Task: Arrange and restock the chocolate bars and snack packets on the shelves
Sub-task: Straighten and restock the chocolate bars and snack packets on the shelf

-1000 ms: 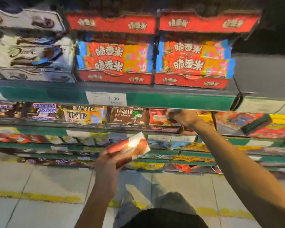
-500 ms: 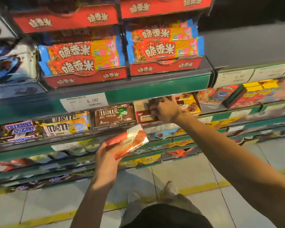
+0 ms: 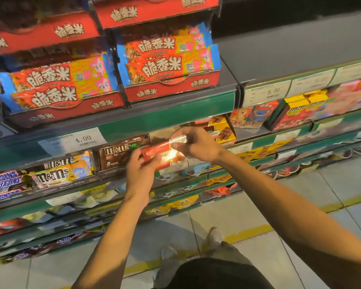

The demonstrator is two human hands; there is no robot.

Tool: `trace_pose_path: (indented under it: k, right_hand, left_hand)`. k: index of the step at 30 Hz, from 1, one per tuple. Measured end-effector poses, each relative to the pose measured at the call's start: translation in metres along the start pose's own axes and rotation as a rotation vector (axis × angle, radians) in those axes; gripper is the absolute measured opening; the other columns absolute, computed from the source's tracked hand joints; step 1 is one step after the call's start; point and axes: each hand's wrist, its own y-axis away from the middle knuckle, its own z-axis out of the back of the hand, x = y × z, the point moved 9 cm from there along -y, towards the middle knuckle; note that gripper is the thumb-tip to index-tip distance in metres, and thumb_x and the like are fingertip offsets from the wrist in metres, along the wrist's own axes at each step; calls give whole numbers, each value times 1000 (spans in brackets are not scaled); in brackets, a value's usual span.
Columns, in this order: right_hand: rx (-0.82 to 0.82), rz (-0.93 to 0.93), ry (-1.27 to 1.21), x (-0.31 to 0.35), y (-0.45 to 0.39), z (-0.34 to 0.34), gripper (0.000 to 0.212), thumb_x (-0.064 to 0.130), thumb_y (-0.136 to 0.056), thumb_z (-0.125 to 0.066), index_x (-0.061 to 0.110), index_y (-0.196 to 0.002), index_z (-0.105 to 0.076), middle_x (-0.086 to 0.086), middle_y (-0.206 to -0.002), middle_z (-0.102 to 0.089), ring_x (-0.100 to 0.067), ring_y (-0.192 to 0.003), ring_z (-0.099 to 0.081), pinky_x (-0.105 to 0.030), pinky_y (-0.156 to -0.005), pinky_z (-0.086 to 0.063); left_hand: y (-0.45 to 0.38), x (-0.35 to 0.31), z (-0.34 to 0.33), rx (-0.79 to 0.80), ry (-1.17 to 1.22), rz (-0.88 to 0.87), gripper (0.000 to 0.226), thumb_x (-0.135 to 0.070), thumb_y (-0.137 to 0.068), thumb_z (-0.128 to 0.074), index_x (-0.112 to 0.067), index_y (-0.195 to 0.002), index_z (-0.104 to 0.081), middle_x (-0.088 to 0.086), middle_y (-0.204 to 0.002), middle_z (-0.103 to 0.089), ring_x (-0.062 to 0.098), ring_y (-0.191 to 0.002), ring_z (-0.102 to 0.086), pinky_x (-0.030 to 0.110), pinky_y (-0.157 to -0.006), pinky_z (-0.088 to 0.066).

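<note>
- The fingers (image 3: 146,161) of the left hand (image 3: 141,172) curl round the left end of a red snack packet (image 3: 154,151); the right hand (image 3: 194,143) pinches its other end, thumb below and fingertips on a silvery wrapper edge.
- The packet is held level between the two hands, in the air just in front of the second shelf (image 3: 175,113), beside the brown M&M's box (image 3: 115,155). It is not yet set down.
- Behind the hands, a gap shows between the brown box and the yellow chocolate boxes (image 3: 222,130); my guess is that the packet is meant for that slot, though what already lies there is hidden by the hands.
- Looking done: the top shelf's red display trays (image 3: 169,84) are full and faced forward, and the yellow M&M's bags (image 3: 56,174) and Snickers bars (image 3: 6,182) sit in tidy rows.
- Looking left: this packet is still to be placed, and the lower shelves (image 3: 175,203) hold loose, uneven packets too blurred to judge.
- Overall, the task seems mid-way, with one item in hand.
</note>
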Motion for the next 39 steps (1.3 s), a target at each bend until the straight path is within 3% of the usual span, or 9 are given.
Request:
trace_pose_path:
  k: [3, 6, 10, 14, 19, 22, 25, 33, 39]
  right_hand:
    - [-146, -56, -36, -8, -8, 31, 7, 4, -93, -65, -2, -93, -62, -10, -72, -70, -26, -72, -72, -33, -57, -56]
    - [-229, -128, 112, -23, -20, 47, 24, 14, -92, -69, -1, -76, -58, -28, -82, -65, -43, -94, -67, -57, -77, -56]
    - [-175, -90, 391, -13, -27, 32, 16, 12, -91, -66, 7, -107, -68, -9, -106, -70, -18, -94, -62, -31, -86, -52]
    - [-163, -73, 606, -16, -38, 18, 6, 17, -86, -69, 21, -88, -64, -8, -101, -72, -30, -101, -63, -46, -93, -48]
    - [-100, 50, 964, -15, -39, 5, 13, 38, -86, -64, 33, -94, -72, 7, -109, -69, -23, -118, -53, -49, -104, -30]
    - [-26, 126, 1094, -19, -27, -14, 26, 38, -96, -50, 34, -115, -67, 5, -128, -60, -22, -120, -51, -46, -102, -24]
    - [-72, 187, 1109, -21, -17, -21, 34, 35, -101, -42, 33, -129, -61, 5, -140, -55, -21, -120, -55, -44, -98, -21]
    - [-62, 213, 1143, -19, -3, -27, 33, 34, -100, -41, 32, -125, -63, 7, -137, -59, -19, -122, -58, -47, -105, -15]
    - [-163, 219, 826, -4, 18, -9, 32, 27, -97, -52, 16, -125, -60, -5, -113, -70, -24, -109, -63, -40, -109, -33]
  left_hand:
    - [-1, -25, 3, -74, -344, -322, 31, -14, -88, -71, -23, -116, -61, -6, -117, -62, 10, -109, -59, 29, -96, -49]
    - [-5, -14, 2, -65, -663, -426, 38, -19, -87, -71, -26, -122, -57, -4, -121, -59, 17, -115, -52, 40, -103, -41]
    - [-4, 3, -5, -63, -1075, -544, 25, -29, -89, -67, -27, -114, -66, -3, -120, -57, 22, -113, -46, 38, -96, -32]
    - [-2, -2, -4, -108, -1097, -596, 15, -26, -90, -67, -27, -105, -70, -3, -110, -59, 22, -104, -48, 36, -89, -33]
    - [-2, -4, -3, -128, -1090, -624, 13, -24, -90, -67, -28, -102, -71, -3, -105, -61, 23, -99, -49, 37, -84, -33]
    - [-2, -4, -3, -142, -1100, -641, 13, -24, -91, -66, -28, -101, -71, -3, -104, -61, 23, -98, -49, 38, -83, -35]
    - [-4, -3, -3, -142, -1111, -649, 13, -25, -92, -65, -28, -102, -72, -2, -102, -62, 23, -97, -50, 38, -82, -36]
    - [-6, 0, -1, -119, -1114, -645, 14, -25, -91, -66, -26, -102, -73, -3, -98, -63, 23, -92, -51, 38, -80, -38]
    - [3, -8, -3, -92, -1122, -587, 24, -28, -91, -64, -25, -115, -67, 0, -112, -61, 23, -105, -51, 41, -92, -37]
